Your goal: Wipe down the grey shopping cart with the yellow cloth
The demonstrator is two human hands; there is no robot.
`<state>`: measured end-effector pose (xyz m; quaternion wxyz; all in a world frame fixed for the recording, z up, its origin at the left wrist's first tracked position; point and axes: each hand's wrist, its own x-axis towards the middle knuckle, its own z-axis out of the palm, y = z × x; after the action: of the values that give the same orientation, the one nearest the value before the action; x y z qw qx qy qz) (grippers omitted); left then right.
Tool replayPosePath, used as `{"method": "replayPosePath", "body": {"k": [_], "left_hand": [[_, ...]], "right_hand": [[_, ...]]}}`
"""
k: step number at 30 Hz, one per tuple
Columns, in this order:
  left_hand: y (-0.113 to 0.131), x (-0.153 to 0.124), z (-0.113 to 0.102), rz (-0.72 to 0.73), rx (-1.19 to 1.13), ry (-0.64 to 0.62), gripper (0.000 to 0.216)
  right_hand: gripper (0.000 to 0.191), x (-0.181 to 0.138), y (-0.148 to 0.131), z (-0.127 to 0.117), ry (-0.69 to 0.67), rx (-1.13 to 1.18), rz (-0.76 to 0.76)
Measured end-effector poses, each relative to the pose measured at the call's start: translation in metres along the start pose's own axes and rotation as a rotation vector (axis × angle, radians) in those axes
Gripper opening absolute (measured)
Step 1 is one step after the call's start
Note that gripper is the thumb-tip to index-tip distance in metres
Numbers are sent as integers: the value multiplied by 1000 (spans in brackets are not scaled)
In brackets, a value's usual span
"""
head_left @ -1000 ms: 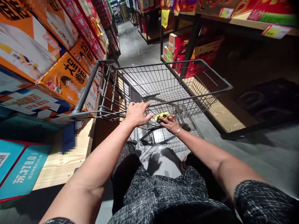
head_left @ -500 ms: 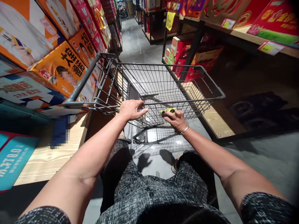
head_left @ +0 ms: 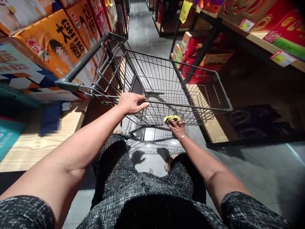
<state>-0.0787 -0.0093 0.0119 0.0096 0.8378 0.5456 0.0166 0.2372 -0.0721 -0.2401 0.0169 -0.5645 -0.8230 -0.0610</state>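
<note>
A grey wire shopping cart (head_left: 164,102) stands sideways in front of me, its handle (head_left: 83,62) at the left. My left hand (head_left: 131,103) rests over the near top rail, fingers curled across it and thumb along the outside. Lower down, by the mesh of the near side, my right hand (head_left: 177,128) grips a small yellow-green and black object (head_left: 172,119). Its exact kind is unclear, as the fingers cover part of it. A bracelet circles the right wrist.
Large orange printed boxes (head_left: 47,43) are stacked at the left above a wooden ledge (head_left: 30,149). On the right, shelves (head_left: 262,39) carry red packages and price tags. A grey-floored aisle (head_left: 140,28) runs ahead between shelves. My feet are close below the cart.
My right hand has moved slightly lower along the cart's near side with the yellow-green object. My left hand stays on the rail. The whole view has turned a little.
</note>
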Motion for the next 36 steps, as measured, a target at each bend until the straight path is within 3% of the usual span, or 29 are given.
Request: {"method": "replayPosePath", "body": {"k": [3,7,9,12,16,19,21,24,28,31,34,36], "left_hand": [[0,0,1,1,-7,-6,57],[1,0,2,3,3,-1,58],[1,0,2,1,6,0,57],[2,0,3,-17,3,-11,57],[3,-1,2,-35,1,-33,57],[4,-3,-1,-42,9,-36,57],[6,-4,-2,-48,22,-42,56],[7,-5,-2,-45,35,-45,54],[7,-2,1,-23,35,-24,55],[8,0,2,-10,39,-20,55],[10,1,1,-2,56,-24,53],[10,1,1,3,70,-24,51]], "right_hand": [[48,-19,4,29,-263,-42,18],[45,-26,18,34,-268,-40,39],[42,-25,25,19,-178,-28,4],[41,-23,35,-22,67,2,-12],[37,-15,53,-85,438,68,75],[35,-4,65,-108,603,139,169],[32,1,68,-102,629,178,217],[25,-6,64,-64,548,176,261],[33,-34,54,4,207,111,307],[36,-51,51,37,40,94,334],[40,-54,50,39,30,96,313],[48,-52,51,22,80,109,242]]}}
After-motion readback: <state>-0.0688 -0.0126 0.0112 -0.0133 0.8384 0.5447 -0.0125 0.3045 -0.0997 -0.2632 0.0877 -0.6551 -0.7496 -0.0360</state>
